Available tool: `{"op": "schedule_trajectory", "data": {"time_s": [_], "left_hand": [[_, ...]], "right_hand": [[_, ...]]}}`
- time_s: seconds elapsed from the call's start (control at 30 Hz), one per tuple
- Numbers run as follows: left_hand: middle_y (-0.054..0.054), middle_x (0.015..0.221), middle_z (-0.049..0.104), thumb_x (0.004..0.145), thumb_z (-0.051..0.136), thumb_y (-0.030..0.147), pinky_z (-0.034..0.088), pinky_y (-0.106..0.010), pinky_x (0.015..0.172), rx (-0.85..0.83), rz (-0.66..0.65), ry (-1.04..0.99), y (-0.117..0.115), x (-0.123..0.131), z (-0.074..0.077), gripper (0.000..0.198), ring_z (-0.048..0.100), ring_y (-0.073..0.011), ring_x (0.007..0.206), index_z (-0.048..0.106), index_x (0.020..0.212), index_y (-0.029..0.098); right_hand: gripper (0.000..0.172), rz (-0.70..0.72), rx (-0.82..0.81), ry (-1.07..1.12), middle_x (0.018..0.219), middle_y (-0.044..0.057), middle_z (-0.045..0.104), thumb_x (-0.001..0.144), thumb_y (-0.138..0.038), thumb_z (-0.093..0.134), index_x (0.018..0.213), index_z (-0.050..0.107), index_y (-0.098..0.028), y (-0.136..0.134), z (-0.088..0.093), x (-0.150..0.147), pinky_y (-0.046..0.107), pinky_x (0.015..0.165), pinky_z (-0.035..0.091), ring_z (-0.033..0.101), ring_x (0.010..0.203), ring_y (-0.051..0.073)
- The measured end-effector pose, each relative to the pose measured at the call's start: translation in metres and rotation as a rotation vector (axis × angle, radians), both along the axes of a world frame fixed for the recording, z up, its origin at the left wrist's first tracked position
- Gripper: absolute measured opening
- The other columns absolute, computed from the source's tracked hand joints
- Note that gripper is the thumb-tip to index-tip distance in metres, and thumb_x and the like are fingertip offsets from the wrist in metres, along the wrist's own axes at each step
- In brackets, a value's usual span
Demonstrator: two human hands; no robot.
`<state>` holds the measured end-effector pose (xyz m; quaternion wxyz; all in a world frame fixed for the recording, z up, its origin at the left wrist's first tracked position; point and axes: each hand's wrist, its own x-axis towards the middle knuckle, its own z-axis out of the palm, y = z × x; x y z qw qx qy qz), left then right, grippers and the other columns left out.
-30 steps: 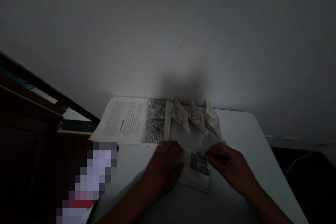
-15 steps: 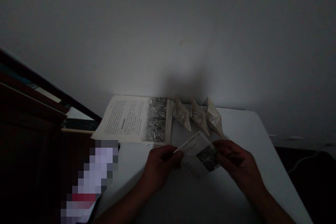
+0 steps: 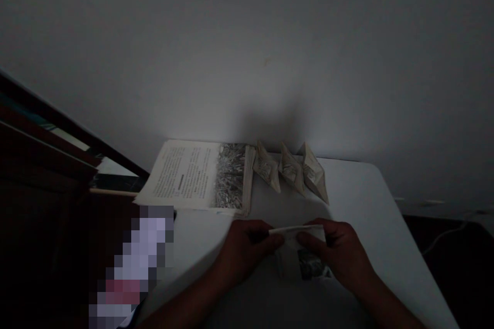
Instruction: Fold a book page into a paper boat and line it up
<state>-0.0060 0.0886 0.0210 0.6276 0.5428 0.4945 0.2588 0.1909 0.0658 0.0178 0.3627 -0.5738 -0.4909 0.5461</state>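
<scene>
A folded printed sheet of paper (image 3: 290,256) with a dark picture at its lower right is held between both hands above the table. My left hand (image 3: 249,244) pinches its upper left part, the thumb lying on the front face. On the upper right, my right hand (image 3: 339,249) grips it the same way, thumb on the front and fingers behind. The two thumbs point toward each other near the top edge. Beyond the hands, three folded paper boats (image 3: 292,169) stand in a row at the back of the table.
A stack of printed pages (image 3: 185,175) lies left of the boats, against the wall (image 3: 247,51). A pixelated phone-like object (image 3: 131,267) rests at the left edge of the white table (image 3: 358,190). Dark wooden furniture (image 3: 42,180) stands at far left; a pale cable (image 3: 443,236) hangs at right.
The paper has turned from a slanted position to nearly level and come slightly lower, nearer to me. Both hands have shifted their grip toward its top edge, with the thumbs closer together.
</scene>
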Motion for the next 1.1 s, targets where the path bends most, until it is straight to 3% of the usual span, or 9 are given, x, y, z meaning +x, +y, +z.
{"op": "schedule_trajectory", "data": {"time_s": [0.27,0.6,0.83,1.1], "left_hand": [[0.001,0.056,0.059,0.074,0.060,0.036,0.035,-0.018,0.050,-0.004,0.071,-0.013,0.0013,0.0012,-0.0010,0.026,0.049,-0.0096,0.052,0.068,0.065,0.013],[0.000,0.058,0.060,0.078,0.057,0.035,0.038,-0.020,0.053,0.040,0.046,-0.030,0.0020,0.0011,0.0005,0.027,0.052,-0.0119,0.056,0.069,0.069,0.013],[0.000,0.059,0.055,0.081,0.052,0.040,0.037,-0.021,0.053,0.086,0.014,0.026,0.0035,-0.0019,-0.0018,0.031,0.049,-0.0118,0.057,0.065,0.072,0.013],[0.004,0.063,0.047,0.089,0.040,0.040,0.035,-0.020,0.055,0.235,0.114,0.153,0.0021,-0.0008,-0.0042,0.027,0.046,-0.0118,0.061,0.050,0.075,0.018]], "right_hand": [[0.022,-0.104,-0.009,-0.012,0.061,0.001,0.066,0.068,-0.039,0.070,0.070,0.069,-0.018,0.0003,-0.0016,-0.0068,0.023,0.050,0.045,0.057,0.055,0.014],[0.024,-0.117,-0.070,0.022,0.057,0.000,0.062,0.066,-0.039,0.071,0.064,0.066,-0.016,0.0014,-0.0006,-0.0084,0.022,0.048,0.042,0.054,0.051,0.012],[0.025,-0.027,-0.125,0.119,0.056,-0.001,0.060,0.068,-0.039,0.070,0.068,0.065,-0.015,0.0031,0.0004,-0.0059,0.021,0.048,0.040,0.051,0.050,0.010],[0.031,0.047,-0.056,0.116,0.051,-0.001,0.058,0.075,-0.044,0.063,0.062,0.064,-0.016,0.0065,0.0009,-0.0016,0.022,0.048,0.040,0.051,0.048,0.011]]}}
